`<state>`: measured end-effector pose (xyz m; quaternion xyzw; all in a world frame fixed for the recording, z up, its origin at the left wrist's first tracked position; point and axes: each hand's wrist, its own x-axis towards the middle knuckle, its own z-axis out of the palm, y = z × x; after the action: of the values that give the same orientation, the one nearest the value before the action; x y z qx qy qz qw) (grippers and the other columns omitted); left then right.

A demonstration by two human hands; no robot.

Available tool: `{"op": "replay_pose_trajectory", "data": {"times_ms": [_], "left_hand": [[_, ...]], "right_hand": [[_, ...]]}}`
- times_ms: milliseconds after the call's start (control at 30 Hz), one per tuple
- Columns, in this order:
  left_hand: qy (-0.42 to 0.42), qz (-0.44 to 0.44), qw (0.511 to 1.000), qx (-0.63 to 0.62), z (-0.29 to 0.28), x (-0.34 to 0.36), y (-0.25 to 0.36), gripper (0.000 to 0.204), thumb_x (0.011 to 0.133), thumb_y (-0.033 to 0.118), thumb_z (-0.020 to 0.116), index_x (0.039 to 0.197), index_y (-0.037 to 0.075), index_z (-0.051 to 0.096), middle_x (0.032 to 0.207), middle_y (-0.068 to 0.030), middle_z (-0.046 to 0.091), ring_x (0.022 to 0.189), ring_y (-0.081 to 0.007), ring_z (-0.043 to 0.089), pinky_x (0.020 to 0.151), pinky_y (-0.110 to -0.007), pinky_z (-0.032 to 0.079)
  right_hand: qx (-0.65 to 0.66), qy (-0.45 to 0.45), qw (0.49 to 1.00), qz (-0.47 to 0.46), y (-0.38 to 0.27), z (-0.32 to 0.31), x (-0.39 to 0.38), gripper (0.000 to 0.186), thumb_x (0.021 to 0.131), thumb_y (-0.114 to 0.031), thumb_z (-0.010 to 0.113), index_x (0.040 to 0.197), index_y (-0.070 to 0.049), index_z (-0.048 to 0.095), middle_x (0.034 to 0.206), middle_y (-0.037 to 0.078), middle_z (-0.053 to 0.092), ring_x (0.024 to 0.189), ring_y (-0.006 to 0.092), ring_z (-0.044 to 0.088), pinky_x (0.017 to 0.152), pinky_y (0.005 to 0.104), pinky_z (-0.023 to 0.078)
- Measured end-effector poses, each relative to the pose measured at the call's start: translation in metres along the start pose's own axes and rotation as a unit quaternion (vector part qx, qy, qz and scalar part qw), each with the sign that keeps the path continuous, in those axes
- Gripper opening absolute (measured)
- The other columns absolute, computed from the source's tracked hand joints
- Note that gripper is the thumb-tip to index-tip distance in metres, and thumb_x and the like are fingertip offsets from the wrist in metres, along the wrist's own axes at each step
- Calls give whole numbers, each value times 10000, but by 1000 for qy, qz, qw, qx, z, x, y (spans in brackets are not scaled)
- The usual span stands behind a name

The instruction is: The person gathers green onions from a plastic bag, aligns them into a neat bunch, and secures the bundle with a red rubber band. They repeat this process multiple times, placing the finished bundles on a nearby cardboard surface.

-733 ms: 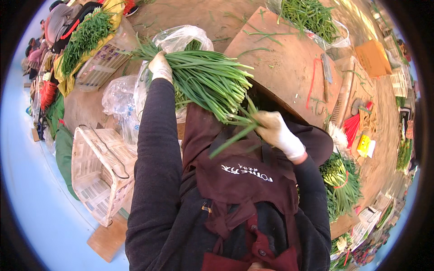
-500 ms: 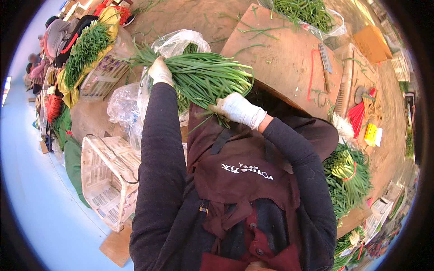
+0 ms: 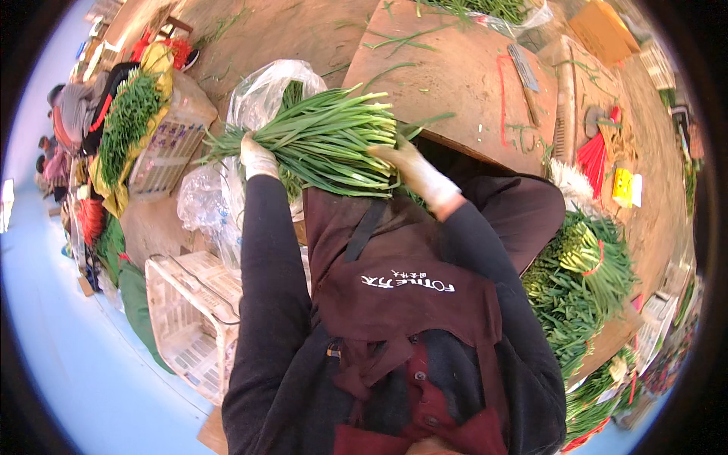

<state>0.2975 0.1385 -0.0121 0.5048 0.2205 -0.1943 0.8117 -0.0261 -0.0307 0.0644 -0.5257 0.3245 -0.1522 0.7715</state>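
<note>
A thick bunch of green chives (image 3: 334,140) lies crosswise in front of me, its pale stem ends to the right. Wrapped around the leafy end is my left hand (image 3: 259,158), in a white glove. My right hand (image 3: 415,165), gloved too, is at the stem ends with fingers stretched out and spread, touching the bunch. A few loose blades stick out beyond its thumb. Under the bunch, a clear plastic bag (image 3: 265,89) with more greens shows partly. The dark apron (image 3: 409,299) covers my lap.
A wooden board (image 3: 447,76) stands ahead, with a knife (image 3: 525,76) on it. At left sit a white plastic crate (image 3: 193,311) and a crate of greens (image 3: 173,140). Tied chives (image 3: 584,265) are heaped at right, near red ties (image 3: 591,161). People sit far left.
My right hand has shifted from the near side of the bunch to its stem ends, and its fingers have spread. The bunch and left hand have moved slightly left and nearer.
</note>
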Motion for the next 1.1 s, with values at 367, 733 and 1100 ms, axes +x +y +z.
{"op": "replay_pose_trajectory", "data": {"times_ms": [367, 733, 1100], "left_hand": [[61, 120, 987, -94, 22, -72, 8, 230, 696, 76, 644, 860, -69, 573, 888, -168, 628, 702, -328, 631, 673, -468, 551], [-23, 140, 989, -47, 47, -127, 29, 190, 733, 91, 613, 812, -80, 641, 876, -163, 651, 748, -302, 636, 733, -420, 554], [58, 185, 979, -59, 60, -122, 26, 219, 688, 13, 638, 856, -113, 579, 878, -187, 635, 677, -303, 634, 654, -425, 563]], "right_hand": [[20, -64, 997, 38, 12, -5, 11, 494, 810, -197, 759, 1202, 39, 574, 1095, 133, 663, 928, 237, 649, 835, 321, 522], [-105, -137, 983, -64, -11, -5, 4, 437, 770, -116, 764, 1169, -19, 615, 1108, 103, 669, 1034, 207, 601, 893, 342, 491], [-390, -35, 918, -66, 30, -3, 28, 567, 814, -409, 628, 1231, -27, 587, 1143, 220, 645, 1112, 352, 588, 990, 381, 434]]}}
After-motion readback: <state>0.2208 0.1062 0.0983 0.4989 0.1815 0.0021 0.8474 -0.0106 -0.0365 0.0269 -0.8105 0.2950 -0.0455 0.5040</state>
